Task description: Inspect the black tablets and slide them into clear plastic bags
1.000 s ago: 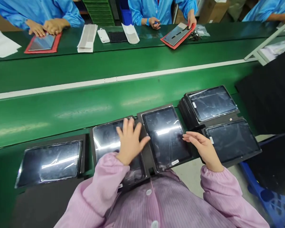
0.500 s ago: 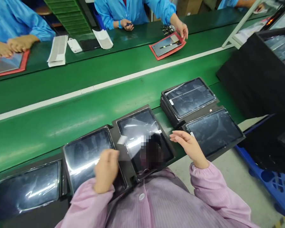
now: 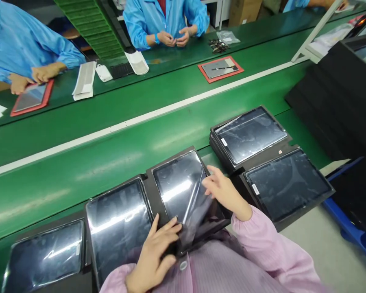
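"What's closest to you in the view?"

"The left hand (image 3: pixel 151 258), loosely spread and gripping nothing, its fingertips resting at the lower left edge of a screen (image 3: pixel 173 183)"

"And the right one?"

"The right hand (image 3: pixel 224 189) is curled at that screen's right side, thumb and fingers drawn together on a clear film (image 3: pixel 198 207) (it stands lifted in a slanting fold)"

"Where's the screen itself?"

"On a black tray (image 3: pixel 154 191), right before the person's chest (image 3: pixel 210 262)"

"Any others?"

"The left screen (image 3: pixel 122 228) just beside it and an end screen (image 3: pixel 49 254) past that; on the other side, a right screen (image 3: pixel 289 183), with a stack (image 3: pixel 251 134) just behind it"

"Past those?"

"A green belt (image 3: pixel 110 162), then a white strip (image 3: pixel 164 111). Beyond the strip, a red pad (image 3: pixel 238 71) bears a grey panel (image 3: pixel 213 70)"

"And at the back?"

"Two people in blue (image 3: pixel 167 20): a co-worker's hands (image 3: pixel 45 72) rest on another panel (image 3: pixel 30 99) over another red pad (image 3: pixel 49 94), and a second pair of hands (image 3: pixel 183 38) is held close together near a heap of small dark parts (image 3: pixel 218 46)"
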### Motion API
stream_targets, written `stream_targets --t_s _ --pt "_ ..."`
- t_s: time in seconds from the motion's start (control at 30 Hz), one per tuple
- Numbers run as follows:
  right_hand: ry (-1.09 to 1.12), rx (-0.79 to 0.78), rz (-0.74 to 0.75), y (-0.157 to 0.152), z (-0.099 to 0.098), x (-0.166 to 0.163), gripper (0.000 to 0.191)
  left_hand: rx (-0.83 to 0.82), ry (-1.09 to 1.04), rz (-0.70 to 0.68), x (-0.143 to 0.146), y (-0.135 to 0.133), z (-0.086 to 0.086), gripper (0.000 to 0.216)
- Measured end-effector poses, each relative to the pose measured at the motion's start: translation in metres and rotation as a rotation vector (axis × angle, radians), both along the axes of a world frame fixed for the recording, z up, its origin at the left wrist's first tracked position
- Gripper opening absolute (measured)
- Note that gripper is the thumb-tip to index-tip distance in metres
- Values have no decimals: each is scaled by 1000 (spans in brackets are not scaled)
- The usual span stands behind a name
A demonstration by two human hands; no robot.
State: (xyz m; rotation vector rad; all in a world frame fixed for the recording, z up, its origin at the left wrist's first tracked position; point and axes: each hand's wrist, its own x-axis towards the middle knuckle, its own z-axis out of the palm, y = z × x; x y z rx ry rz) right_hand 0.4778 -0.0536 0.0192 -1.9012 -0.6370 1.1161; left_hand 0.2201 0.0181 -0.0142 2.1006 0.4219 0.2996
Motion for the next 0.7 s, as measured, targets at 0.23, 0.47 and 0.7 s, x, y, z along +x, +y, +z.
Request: stream_targets --t_s 0.23,0.47,0.7 --pt "-240 441 934 -10 25 -16 21 628 35 -254 13 2 17 13" --pt "-50 463 832 -29 24 27 23 518 -1 -167 20 -7 23 18" --pt "-883 -12 164 -17 -17 13 69 516 267 179 22 -25 14 27"
